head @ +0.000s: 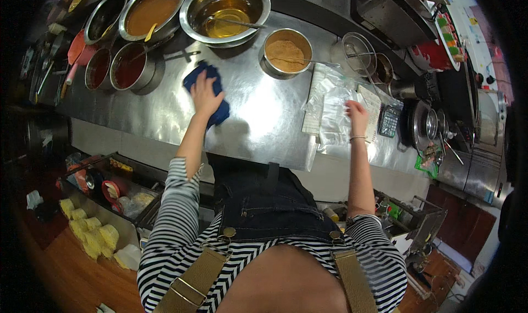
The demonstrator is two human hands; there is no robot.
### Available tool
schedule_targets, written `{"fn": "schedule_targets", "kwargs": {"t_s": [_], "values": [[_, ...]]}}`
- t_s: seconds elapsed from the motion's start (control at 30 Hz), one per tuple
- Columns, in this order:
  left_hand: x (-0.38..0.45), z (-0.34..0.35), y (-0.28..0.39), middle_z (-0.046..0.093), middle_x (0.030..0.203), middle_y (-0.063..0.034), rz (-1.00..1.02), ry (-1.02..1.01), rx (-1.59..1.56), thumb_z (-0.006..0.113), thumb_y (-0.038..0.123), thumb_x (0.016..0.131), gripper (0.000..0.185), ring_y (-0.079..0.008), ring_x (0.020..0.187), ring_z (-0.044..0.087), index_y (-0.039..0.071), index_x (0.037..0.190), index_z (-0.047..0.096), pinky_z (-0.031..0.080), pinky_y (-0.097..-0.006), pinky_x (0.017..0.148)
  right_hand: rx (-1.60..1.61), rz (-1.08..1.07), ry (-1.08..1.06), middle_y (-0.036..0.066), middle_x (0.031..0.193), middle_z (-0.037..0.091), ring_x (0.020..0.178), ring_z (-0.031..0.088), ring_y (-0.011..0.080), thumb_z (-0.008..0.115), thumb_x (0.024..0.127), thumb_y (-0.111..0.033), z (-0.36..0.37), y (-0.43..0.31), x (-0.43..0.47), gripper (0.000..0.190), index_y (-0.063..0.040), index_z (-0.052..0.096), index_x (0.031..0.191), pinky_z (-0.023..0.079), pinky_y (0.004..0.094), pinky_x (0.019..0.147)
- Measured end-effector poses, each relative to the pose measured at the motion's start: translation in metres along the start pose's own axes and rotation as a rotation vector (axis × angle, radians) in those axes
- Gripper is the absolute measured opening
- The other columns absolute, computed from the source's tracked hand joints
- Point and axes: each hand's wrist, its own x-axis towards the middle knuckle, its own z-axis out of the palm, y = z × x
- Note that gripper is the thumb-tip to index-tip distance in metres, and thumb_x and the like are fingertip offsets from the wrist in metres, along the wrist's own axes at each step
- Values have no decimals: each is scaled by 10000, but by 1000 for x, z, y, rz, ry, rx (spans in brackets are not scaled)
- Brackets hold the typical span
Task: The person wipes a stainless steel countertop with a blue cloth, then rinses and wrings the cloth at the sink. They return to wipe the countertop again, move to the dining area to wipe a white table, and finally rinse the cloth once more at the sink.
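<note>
My left hand (205, 93) lies over a folded dark blue cloth (220, 114), holding it against the stainless steel counter (165, 107). The palm and fingers cover the cloth's middle. Over to the right, my right hand (358, 114) hovers at some clear plastic bags (335, 102), its fingers blurred and loosely bent, with nothing visible in them. Whether it touches the bags I cannot tell. Beside it are a spiral notepad (372, 107) with writing and a dark calculator (389, 120). Under the bags' left edge sits a folded striped cloth or paper (312, 121).
A pot of brown powder (287, 51) with a spoon stands beyond my hands. Along the back left are a wide bowl of oil (227, 20), a pot of brown sauce (152, 12) and two pots of red sauce (130, 70). A clear plastic container (358, 51) stands right.
</note>
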Motion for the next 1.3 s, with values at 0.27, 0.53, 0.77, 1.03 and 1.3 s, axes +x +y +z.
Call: {"fn": "schedule_targets", "kwargs": {"t_s": [0.27,0.53,0.77,1.03,1.3], "values": [[43,49,75,292,1464,-107,171,-167,-143,637,241,704,629,-257,1369,240,110,1278,415,163,-459,1109,457,342,-320,127,910,583,767,604,221,669,809,-137,166,-46,20,271,66,560,951,545,272,588],[105,69,103,217,1503,-57,190,-205,-130,595,244,763,770,-222,1387,190,126,1436,239,149,-406,1124,584,310,-164,133,884,590,826,608,244,567,830,-32,131,-45,21,70,32,557,855,552,373,689],[155,82,121,244,1496,-35,254,-229,-218,578,206,768,696,-210,1378,220,156,1412,317,181,-401,1121,651,226,-177,99,806,589,752,601,206,561,831,-13,20,-55,-22,55,-4,540,781,547,347,702],[31,53,118,531,1278,-64,755,-538,-366,612,123,643,547,-260,1233,446,112,1188,570,318,-418,1038,590,305,20,-16,601,454,518,404,70,565,838,-3,-29,-56,-68,238,-83,462,638,339,223,447],[189,121,165,387,1412,-42,568,-160,-160,621,249,701,645,-221,1343,293,175,1319,454,194,-494,1092,583,355,-5,6,732,543,678,533,116,554,843,-27,-38,-46,-87,182,-90,496,683,491,263,591]]}}
